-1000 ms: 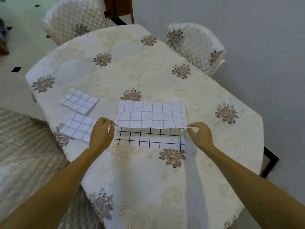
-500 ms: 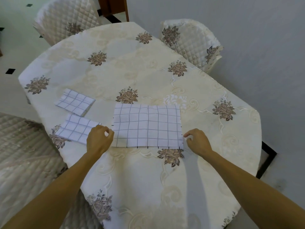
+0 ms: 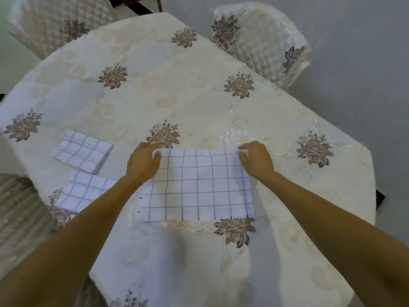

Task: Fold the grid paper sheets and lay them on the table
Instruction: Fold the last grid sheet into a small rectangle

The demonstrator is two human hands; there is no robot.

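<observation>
A white grid paper sheet (image 3: 199,187), folded once, lies flat on the table in front of me. My left hand (image 3: 142,162) pinches its far left corner and my right hand (image 3: 255,160) pinches its far right corner, both at the fold's far edge. Two smaller folded grid papers lie to the left: one (image 3: 83,150) farther away, one (image 3: 85,191) nearer, partly hidden under my left forearm.
The oval table (image 3: 199,89) wears a cream cloth with brown flower prints. Quilted chairs stand at the far left (image 3: 55,21), far right (image 3: 261,38) and near left (image 3: 20,218). A grey wall runs along the right.
The raised half of the sheet came down flat onto the near half. Both hands then moved from the near corners up to the far corners of the folded sheet.
</observation>
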